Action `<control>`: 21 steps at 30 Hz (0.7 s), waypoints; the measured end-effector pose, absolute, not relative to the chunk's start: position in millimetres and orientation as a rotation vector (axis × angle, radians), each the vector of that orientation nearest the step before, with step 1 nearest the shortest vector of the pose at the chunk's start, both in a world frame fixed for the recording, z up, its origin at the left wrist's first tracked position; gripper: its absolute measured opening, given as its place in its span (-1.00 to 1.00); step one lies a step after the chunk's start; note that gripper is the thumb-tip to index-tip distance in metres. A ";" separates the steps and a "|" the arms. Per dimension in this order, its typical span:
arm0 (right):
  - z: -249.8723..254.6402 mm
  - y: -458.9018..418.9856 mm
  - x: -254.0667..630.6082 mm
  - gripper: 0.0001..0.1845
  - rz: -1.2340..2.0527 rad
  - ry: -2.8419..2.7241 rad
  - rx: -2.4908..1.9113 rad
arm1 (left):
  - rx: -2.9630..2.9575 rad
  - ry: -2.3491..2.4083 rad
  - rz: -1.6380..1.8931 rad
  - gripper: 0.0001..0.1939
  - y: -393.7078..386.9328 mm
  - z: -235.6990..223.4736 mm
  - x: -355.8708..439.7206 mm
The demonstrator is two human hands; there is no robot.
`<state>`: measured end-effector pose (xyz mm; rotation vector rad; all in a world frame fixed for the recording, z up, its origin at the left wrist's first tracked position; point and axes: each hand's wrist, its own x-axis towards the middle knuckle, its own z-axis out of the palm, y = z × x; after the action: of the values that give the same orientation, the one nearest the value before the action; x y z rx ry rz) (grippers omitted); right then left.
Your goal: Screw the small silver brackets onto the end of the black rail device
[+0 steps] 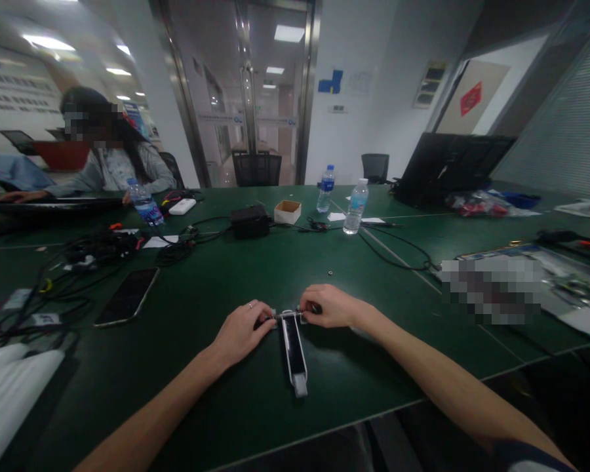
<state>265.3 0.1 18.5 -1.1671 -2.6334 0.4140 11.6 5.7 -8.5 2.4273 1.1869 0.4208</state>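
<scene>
A long, narrow white-framed piece with a dark middle (294, 347) lies on the green table, its light grey tab (299, 385) pointing towards me. Across its far end runs a thin metal rod (289, 315). My left hand (243, 331), with a ring on one finger, pinches the left end of this rod. At the right end, my right hand (332, 305) has its thumb and fingers closed on the rod. The exact fittings at the fingertips are too small to make out. Beyond my hands lies a tiny ring-shaped part (330, 273).
A phone (129, 297) and tangled cables (98, 246) lie to the left. Ahead stand a small open box (288, 212), a black adapter (250, 221) and water bottles (356, 206). An opened electronic device (565, 282) lies right. A person (122, 157) sits across at left.
</scene>
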 end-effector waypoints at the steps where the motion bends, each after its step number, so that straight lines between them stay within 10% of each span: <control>1: 18.4 0.1 265.3 -0.93 0.414 -2.636 -1.163 | 2.427 1.183 0.422 -0.76 5.9 -8.7 11.6; 21: 27.5 -3.4 263.4 -0.92 0.450 -2.635 -1.180 | 2.354 1.129 0.447 -0.79 3.5 -5.2 11.5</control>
<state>263.4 -3.4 27.5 -1.1795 -2.6350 0.4503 11.5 3.5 -5.2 2.3543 1.1295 0.4475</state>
